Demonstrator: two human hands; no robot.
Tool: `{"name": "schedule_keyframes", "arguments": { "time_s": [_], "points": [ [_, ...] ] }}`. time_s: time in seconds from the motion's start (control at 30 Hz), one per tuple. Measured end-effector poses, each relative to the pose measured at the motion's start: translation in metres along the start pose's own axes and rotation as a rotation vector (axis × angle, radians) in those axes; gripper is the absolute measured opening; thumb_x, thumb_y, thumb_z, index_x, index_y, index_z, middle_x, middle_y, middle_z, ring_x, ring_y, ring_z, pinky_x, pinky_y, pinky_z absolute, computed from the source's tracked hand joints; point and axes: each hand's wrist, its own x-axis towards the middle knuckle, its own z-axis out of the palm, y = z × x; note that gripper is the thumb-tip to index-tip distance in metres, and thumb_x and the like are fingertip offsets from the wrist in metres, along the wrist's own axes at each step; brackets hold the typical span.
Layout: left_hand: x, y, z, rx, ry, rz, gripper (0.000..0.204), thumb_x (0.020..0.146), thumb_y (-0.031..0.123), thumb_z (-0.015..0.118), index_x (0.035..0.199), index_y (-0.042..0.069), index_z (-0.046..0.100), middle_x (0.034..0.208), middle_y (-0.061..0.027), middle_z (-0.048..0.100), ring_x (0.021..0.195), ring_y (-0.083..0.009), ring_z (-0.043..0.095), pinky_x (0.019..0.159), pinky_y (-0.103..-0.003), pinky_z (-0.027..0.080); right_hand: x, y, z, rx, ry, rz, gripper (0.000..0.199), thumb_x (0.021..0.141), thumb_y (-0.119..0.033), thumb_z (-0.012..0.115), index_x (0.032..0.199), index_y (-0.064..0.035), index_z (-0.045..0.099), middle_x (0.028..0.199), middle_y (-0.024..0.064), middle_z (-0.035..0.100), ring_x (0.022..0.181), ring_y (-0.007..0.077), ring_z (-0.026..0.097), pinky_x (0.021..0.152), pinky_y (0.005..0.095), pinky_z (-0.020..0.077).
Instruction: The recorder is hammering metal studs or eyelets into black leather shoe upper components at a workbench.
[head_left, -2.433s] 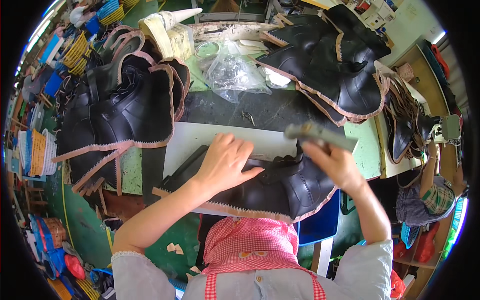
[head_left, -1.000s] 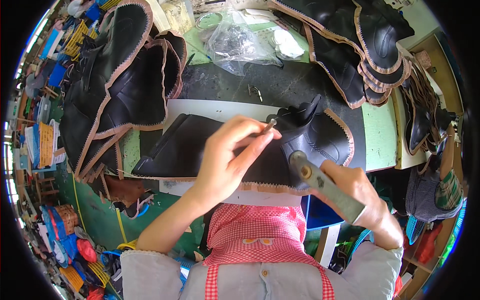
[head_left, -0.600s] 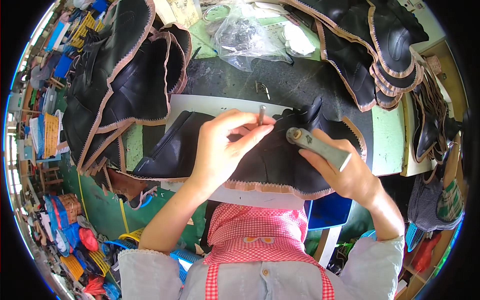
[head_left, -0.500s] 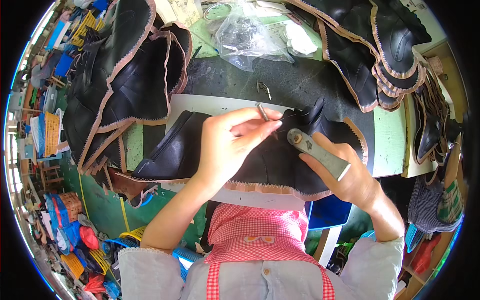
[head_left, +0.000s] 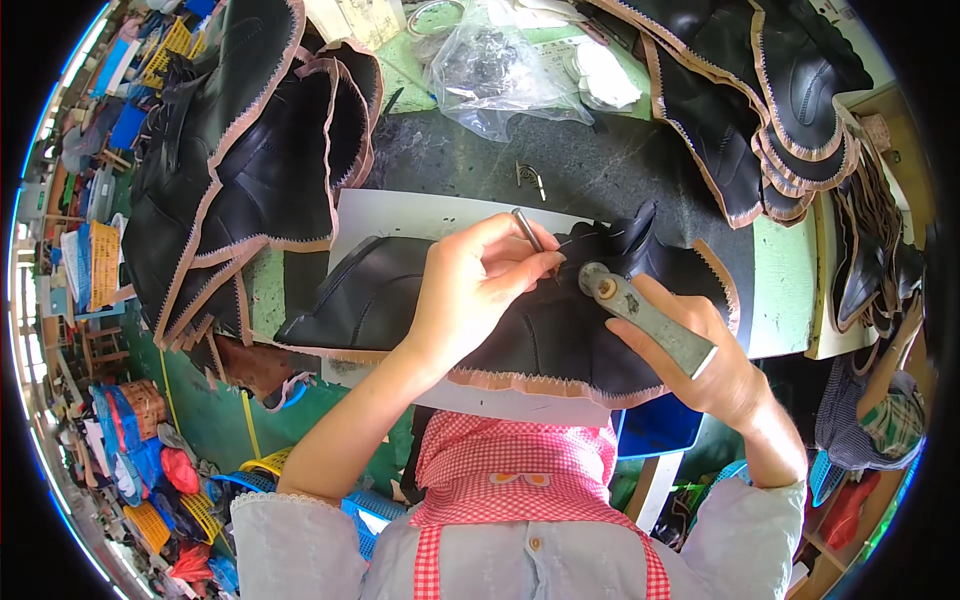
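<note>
A black leather shoe upper (head_left: 560, 330) with a pinked tan edge lies on a white board (head_left: 400, 215) in front of me. My left hand (head_left: 470, 290) rests on the upper and pinches a thin metal punch (head_left: 527, 230), its tip set on the leather. My right hand (head_left: 700, 360) grips a flat grey metal tool with a round head (head_left: 640, 315); that head lies on the upper just right of the punch.
A stack of black uppers (head_left: 240, 170) lies at the left of the dark table (head_left: 600, 175), another stack (head_left: 760, 90) at the back right. A clear plastic bag (head_left: 500, 70) sits at the back. A person in a striped sleeve (head_left: 885, 400) is at the right edge.
My right hand has swung the grey metal tool from beside the board up onto the upper, next to the punch. My left hand stayed on the leather with the punch.
</note>
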Motion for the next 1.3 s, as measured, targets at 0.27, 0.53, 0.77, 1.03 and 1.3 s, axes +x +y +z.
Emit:
{"name": "schedule_keyframes", "arguments": {
  "time_s": [0.27, 0.53, 0.77, 1.03, 1.3],
  "points": [
    [-0.01, -0.005, 0.011, 0.214, 0.095, 0.311, 0.01, 0.084, -0.001, 0.071, 0.093, -0.001, 0.067, 0.083, -0.0093, 0.072, 0.076, -0.0122, 0.07, 0.068, -0.025, 0.056, -0.002, -0.018, -0.023, 0.124, 0.191, -0.109, 0.019, 0.09, -0.012, 0.068, 0.1, 0.0015, 0.06, 0.074, 0.0091, 0.056, 0.061, 0.0215, 0.055, 0.056, 0.0303, 0.0422],
    [-0.014, -0.013, 0.004, 0.432, 0.155, 0.468, 0.019, 0.083, 0.007, 0.073, 0.102, 0.005, 0.071, 0.086, -0.0094, 0.072, 0.069, -0.017, 0.071, 0.062, -0.027, 0.055, 0.004, -0.033, -0.015, 0.019, 0.201, -0.296, 0.013, 0.089, -0.004, 0.066, 0.095, 0.0007, 0.055, 0.066, 0.018, 0.052, 0.056, 0.0355, 0.057, 0.05, 0.0388, 0.0411],
    [-0.001, 0.0, -0.008, 0.047, -0.071, 0.036, 0.018, 0.097, 0.011, 0.06, 0.109, -0.001, 0.067, 0.093, -0.0055, 0.071, 0.087, -0.0113, 0.068, 0.076, -0.025, 0.055, -0.002, -0.002, 0.012, 0.004, 0.245, -0.235, 0.012, 0.092, -0.006, 0.063, 0.097, 0.0028, 0.058, 0.068, 0.0165, 0.054, 0.057, 0.0363, 0.055, 0.052, 0.0378, 0.0423],
    [-0.008, -0.002, 0.002, 0.207, 0.016, 0.28, 0.011, 0.087, 0.002, 0.069, 0.097, -0.003, 0.07, 0.087, -0.0086, 0.072, 0.077, -0.0128, 0.07, 0.068, -0.024, 0.055, -0.001, -0.011, -0.009, 0.097, 0.159, -0.114, 0.016, 0.092, -0.008, 0.064, 0.102, 0.0044, 0.061, 0.079, 0.016, 0.054, 0.059, 0.0287, 0.055, 0.052, 0.0373, 0.0403],
    [-0.019, -0.005, 0.0, 0.619, 0.111, 0.612, 0.013, 0.08, 0.01, 0.076, 0.092, 0.009, 0.072, 0.08, -0.0058, 0.071, 0.066, -0.0239, 0.068, 0.056, -0.031, 0.054, -0.004, -0.05, -0.02, 0.106, 0.085, -0.035, 0.027, 0.087, -0.017, 0.072, 0.103, 0.0037, 0.066, 0.083, 0.0206, 0.063, 0.063, 0.0325, 0.061, 0.061, 0.0377, 0.0491]
  ]
}}
